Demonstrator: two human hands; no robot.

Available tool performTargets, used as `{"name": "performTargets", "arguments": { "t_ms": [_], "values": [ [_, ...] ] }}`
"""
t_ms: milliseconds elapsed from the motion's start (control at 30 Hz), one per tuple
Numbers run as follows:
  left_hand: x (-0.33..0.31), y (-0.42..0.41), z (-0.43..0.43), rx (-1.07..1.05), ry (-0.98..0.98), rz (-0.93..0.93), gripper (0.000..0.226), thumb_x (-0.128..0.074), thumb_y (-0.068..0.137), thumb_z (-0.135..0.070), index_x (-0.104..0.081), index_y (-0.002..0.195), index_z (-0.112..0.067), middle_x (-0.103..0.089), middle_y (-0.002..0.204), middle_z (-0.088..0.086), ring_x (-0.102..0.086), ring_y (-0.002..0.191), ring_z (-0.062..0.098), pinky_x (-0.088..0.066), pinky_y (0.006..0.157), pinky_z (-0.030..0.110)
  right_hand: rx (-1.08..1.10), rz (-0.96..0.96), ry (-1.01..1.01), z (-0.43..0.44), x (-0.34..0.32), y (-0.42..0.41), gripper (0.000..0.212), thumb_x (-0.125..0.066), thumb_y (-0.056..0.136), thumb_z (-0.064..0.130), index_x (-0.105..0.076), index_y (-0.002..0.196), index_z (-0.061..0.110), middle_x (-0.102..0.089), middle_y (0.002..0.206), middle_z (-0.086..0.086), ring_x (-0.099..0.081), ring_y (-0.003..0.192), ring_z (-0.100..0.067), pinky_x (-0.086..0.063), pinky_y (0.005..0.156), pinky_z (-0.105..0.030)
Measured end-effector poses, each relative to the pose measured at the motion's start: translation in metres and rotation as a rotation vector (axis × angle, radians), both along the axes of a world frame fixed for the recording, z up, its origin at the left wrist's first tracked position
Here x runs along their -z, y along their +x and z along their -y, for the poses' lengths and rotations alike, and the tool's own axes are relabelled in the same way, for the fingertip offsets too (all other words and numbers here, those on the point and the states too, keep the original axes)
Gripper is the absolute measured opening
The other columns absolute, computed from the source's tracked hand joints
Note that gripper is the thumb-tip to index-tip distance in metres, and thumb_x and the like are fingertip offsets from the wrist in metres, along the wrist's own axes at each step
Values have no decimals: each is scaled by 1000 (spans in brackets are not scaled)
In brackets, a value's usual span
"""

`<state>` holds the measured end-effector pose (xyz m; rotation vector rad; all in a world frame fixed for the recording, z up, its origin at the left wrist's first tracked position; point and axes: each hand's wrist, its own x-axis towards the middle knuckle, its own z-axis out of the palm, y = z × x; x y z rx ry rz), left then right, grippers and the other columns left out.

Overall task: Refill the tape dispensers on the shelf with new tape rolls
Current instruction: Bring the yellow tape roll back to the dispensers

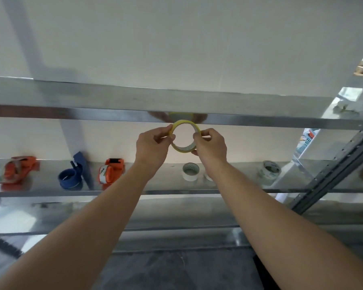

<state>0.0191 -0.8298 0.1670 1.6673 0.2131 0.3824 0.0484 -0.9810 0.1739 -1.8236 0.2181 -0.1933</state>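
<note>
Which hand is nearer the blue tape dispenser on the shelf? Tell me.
Left. The left hand holds the yellow tape roll up and to the right of the blue tape dispenser; the right hand grips the roll's far side, farther right.

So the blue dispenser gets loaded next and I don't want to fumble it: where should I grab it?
Probably by the upright blue handle at the back of the blue dispenser, coming from the front right. It stands clear above the round hub, and the shelf beside it is bare.
</note>
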Motion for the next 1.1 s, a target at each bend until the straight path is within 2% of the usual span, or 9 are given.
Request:
{"name": "performTargets", "arguments": {
  "t_ms": [100,200,267,367,500,667,733,900,1100],
  "values": [
    [0,-10,-36,5,-16,-5,28,-79,95,-16,-80,123,-18,-81,107,-4,-75,100,20,-60,103,43,-3,23,-35,-35,0,-10,15,-72,96,30,-67,108,23,-69,100,8,-71,93,-20,-65,87,-40],
    [1,-22,-70,20,-14,-25,27,-79,94,-18,-80,121,-18,-82,105,-4,-76,99,20,-61,101,43,-12,80,-81,-69,-3,-23,25,-72,96,19,-66,120,27,-67,111,8,-68,100,-17,-61,81,-29],
    [2,-28,-92,16,-15,-24,25,-79,94,-18,-81,119,-19,-82,103,-6,-76,97,18,-62,100,40,-36,133,-142,-89,-3,-31,31,-71,97,12,-69,125,25,-70,118,6,-65,103,-13,-57,80,-24],
    [4,-38,-119,4,-15,-21,22,-78,95,-18,-81,116,-20,-81,98,-11,-76,93,14,-61,93,29,-59,156,-172,-115,-2,-40,34,-71,96,9,-72,127,22,-72,123,4,-66,103,-11,-60,92,-31],
    [6,-50,-149,-45,5,-42,21,-77,95,-19,-81,115,-22,-79,98,-15,-76,94,14,-58,88,24,-95,154,-196,-145,-1,-47,30,-73,95,13,-74,124,21,-74,120,4,-66,98,-9,-59,96,-33],
    [12,-61,-179,-121,22,-63,19,-78,95,-19,-81,114,-22,-80,97,-15,-76,93,11,-57,81,19,-141,141,-165,-177,5,-50,21,-72,97,24,-75,118,20,-75,116,4,-67,103,-12,-59,94,-33],
    [13,-65,-186,-162,28,-70,20,-76,96,-19,-80,116,-19,-80,100,-12,-76,94,11,-60,84,22,-170,130,-147,-187,10,-47,21,-72,98,26,-75,118,19,-74,116,3,-67,104,-12,-60,95,-35],
    [15,-71,-199,-256,28,-99,18,-77,96,-23,-81,112,-19,-82,99,-5,-76,88,18,-63,93,42,-266,93,-124,-207,21,-39,18,-73,95,26,-73,114,23,-73,109,8,-70,99,-15,-64,88,-45],
    [17,-74,-210,-242,-23,-93,25,-75,97,-13,-72,121,-20,-77,113,-6,-74,103,16,-65,90,37,-396,114,-101,-223,22,-30,27,-68,100,18,-69,125,27,-70,124,6,-68,104,-14,-64,91,-43]
  ]
}}
